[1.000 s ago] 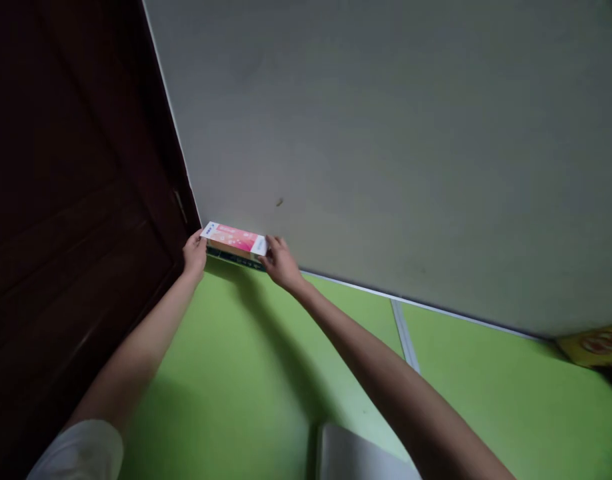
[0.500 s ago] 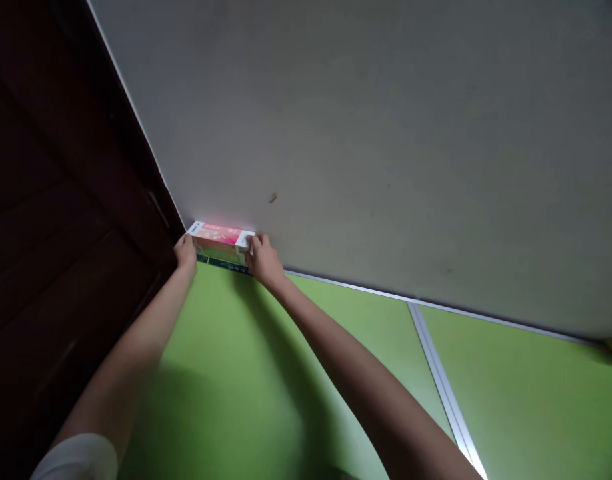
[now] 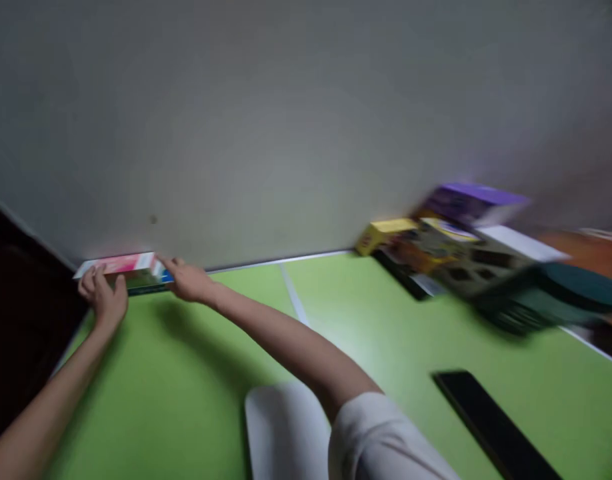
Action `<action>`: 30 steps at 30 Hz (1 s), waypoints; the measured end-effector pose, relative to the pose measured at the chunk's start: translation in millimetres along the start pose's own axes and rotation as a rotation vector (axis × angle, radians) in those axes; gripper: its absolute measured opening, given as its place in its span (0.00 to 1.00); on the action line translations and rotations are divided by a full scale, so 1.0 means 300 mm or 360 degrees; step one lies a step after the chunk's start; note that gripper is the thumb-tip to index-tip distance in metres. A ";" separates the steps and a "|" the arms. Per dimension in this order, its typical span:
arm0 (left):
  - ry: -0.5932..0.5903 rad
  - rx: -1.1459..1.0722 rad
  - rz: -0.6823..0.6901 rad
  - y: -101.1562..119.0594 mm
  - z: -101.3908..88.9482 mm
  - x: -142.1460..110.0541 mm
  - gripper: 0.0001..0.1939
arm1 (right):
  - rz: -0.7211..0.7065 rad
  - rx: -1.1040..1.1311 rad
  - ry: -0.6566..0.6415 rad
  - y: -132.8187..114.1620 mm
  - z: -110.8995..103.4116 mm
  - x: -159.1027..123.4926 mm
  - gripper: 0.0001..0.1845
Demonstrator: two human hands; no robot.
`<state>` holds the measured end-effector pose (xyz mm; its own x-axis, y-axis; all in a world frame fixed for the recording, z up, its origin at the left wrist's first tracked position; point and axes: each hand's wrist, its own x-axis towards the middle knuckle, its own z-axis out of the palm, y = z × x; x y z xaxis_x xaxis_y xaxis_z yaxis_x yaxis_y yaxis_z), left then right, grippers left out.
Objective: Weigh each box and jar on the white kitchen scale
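Observation:
A long pink-and-white carton lies against the wall at the table's far left corner. Beneath it shows a dark green edge of something flat. My left hand rests on the carton's front and top edge, fingers spread and thumb apart. At the carton's right end is my right hand, its index finger stretched toward the corner and the other fingers bent. A small blue patch shows beside those fingers; whether it belongs to the carton I cannot tell.
On the green table lie a white rounded object and a black flat slab. Along the wall at right stand a yellow box, a purple box and a blurred dark green container. A dark door or panel borders the left.
The view has swung right, bringing the boxes at right into sight. My left hand has moved from the carton's left end to its front. My right hand's grip has loosened to a pointing finger.

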<state>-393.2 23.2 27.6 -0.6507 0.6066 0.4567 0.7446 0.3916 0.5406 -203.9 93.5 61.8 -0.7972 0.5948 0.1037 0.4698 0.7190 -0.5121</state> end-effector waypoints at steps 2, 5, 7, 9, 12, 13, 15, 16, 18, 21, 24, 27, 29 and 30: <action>-0.0433 -0.0110 0.0458 0.071 0.031 -0.141 0.15 | -0.0126 0.0060 -0.0142 0.062 -0.057 -0.206 0.25; -0.1072 -0.0293 0.0881 0.221 0.096 -0.396 0.13 | -0.0081 0.0232 -0.0315 0.183 -0.107 -0.589 0.16; -0.1404 -0.0353 0.1025 0.365 0.132 -0.560 0.14 | 0.0135 0.0363 -0.0145 0.285 -0.133 -0.846 0.14; -0.1657 -0.0390 0.1133 0.532 0.159 -0.690 0.15 | 0.0496 0.0425 0.0217 0.404 -0.164 -1.070 0.12; -0.1925 -0.0418 0.1328 0.781 0.206 -0.821 0.17 | 0.0980 0.0306 0.0681 0.598 -0.223 -1.312 0.12; -0.1986 -0.0421 0.1405 0.856 0.228 -0.853 0.18 | 0.1090 0.0251 0.0784 0.662 -0.242 -1.367 0.14; -0.2053 -0.0410 0.1534 0.996 0.286 -0.912 0.20 | 0.1259 0.0155 0.0957 0.778 -0.273 -1.441 0.18; -0.2065 -0.0404 0.1581 1.061 0.322 -0.941 0.22 | 0.1325 0.0113 0.1037 0.829 -0.284 -1.461 0.21; -0.2061 -0.0400 0.1641 1.187 0.406 -0.997 0.26 | 0.1414 0.0043 0.1163 0.916 -0.296 -1.478 0.25; -0.1996 -0.0404 0.1672 1.362 0.544 -1.074 0.30 | 0.1484 -0.0023 0.1269 1.008 -0.300 -1.465 0.28; -0.1926 -0.0374 0.1703 1.490 0.672 -1.132 0.33 | 0.1536 -0.0066 0.1317 1.063 -0.300 -1.444 0.28; -0.1897 -0.0312 0.1747 1.545 0.763 -1.169 0.36 | 0.1556 -0.0099 0.1333 1.093 -0.309 -1.431 0.24; -0.1880 -0.0292 0.1794 1.547 0.793 -1.177 0.36 | 0.1531 -0.0106 0.1321 1.105 -0.318 -1.425 0.19; -0.1872 -0.0293 0.1825 1.541 0.798 -1.176 0.36 | 0.1515 -0.0105 0.1312 1.108 -0.323 -1.424 0.18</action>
<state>216.3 155.8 -52.6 0.7167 0.6954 -0.0535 0.6447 -0.6313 0.4310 329.4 113.1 -70.1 0.3283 0.9161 0.2301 0.7638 -0.1141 -0.6353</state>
